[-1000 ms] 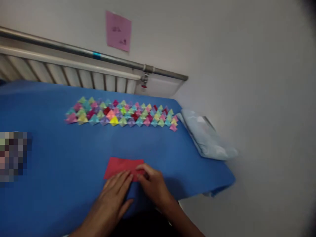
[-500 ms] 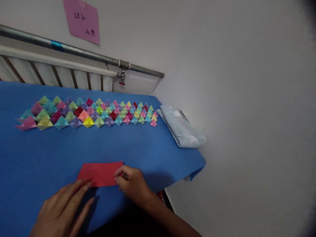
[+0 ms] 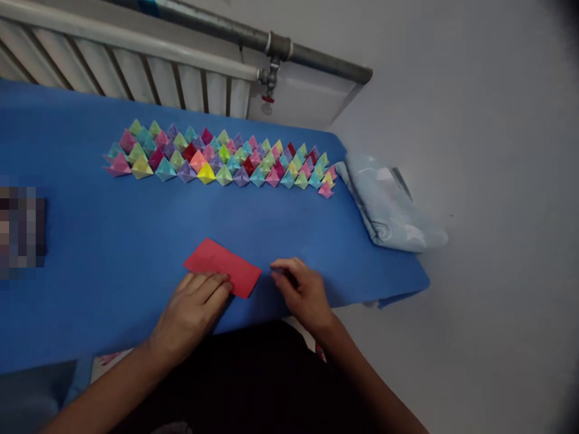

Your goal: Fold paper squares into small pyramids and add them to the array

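A folded red paper lies at a slant on the blue cloth-covered table. The fingers of my left hand lie flat over its lower edge, spread only slightly. To the right of the paper, my right hand is raised a little, apart from the sheet. Its thumb and forefinger have a gap between them, with nothing visible there. Beyond the paper stand rows of small folded paper pieces in many colours.
A folded light-blue cloth rests at the table's right end against the wall. Behind the table run a white radiator and a metal pipe with a red-handled valve. Something blurred out is at the left edge.
The view has shifted. The red paper has turned to a slant. My right hand has let go of its right end and moved off; my left hand now lies on its lower edge.
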Available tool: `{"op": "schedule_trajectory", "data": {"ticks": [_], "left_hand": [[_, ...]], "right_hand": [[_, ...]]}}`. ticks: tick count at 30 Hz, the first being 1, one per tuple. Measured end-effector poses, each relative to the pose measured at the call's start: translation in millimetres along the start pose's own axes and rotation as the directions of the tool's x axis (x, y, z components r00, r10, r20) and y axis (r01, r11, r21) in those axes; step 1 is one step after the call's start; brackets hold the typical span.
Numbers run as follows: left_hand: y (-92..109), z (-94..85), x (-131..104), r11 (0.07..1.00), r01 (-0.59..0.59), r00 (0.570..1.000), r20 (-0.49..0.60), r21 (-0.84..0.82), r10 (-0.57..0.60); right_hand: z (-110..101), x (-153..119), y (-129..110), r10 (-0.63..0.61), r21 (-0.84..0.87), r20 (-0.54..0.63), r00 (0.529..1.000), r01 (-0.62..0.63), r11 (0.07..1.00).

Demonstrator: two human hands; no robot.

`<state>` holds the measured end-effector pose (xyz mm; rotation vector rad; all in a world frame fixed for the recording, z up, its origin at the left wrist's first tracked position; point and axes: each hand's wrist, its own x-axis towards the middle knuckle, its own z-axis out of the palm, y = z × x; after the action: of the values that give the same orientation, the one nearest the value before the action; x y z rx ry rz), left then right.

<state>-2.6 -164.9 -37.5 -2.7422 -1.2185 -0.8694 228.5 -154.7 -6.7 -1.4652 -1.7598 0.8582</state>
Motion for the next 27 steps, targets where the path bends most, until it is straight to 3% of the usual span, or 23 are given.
{"op": "schedule_trajectory", "data": {"ticks": [3,5,10,15,27], "left_hand": [[0,-1.6,-5,0.999,0.029,0.999,0.022,-0.026,-0.029],[0,-2.8,-7,0.998,0.045,0.998,0.037,-0.040,-0.044],[1,-4.9,-2,0.998,0.050,0.998,0.034,-0.046,-0.048],[0,-4.0,4,0.988,0.147,0.988,0.064,-0.054,-0.144],[1,-3.9,11,0.948,0.296,0.952,0.117,-0.118,-0.282]], "right_hand": [[2,0,6,-0.299,-0.140,0.125,0.946,0.315,0.939],[8,1,9,-0.364,-0.190,0.196,0.911,0.399,0.897],[17,2,15,-0.341,-0.261,0.175,0.924,0.377,0.888],[16,5,15,-0.295,-0.261,0.162,0.942,0.329,0.907],[16,9,10,-0.194,-0.164,0.114,0.974,0.211,0.964]]}}
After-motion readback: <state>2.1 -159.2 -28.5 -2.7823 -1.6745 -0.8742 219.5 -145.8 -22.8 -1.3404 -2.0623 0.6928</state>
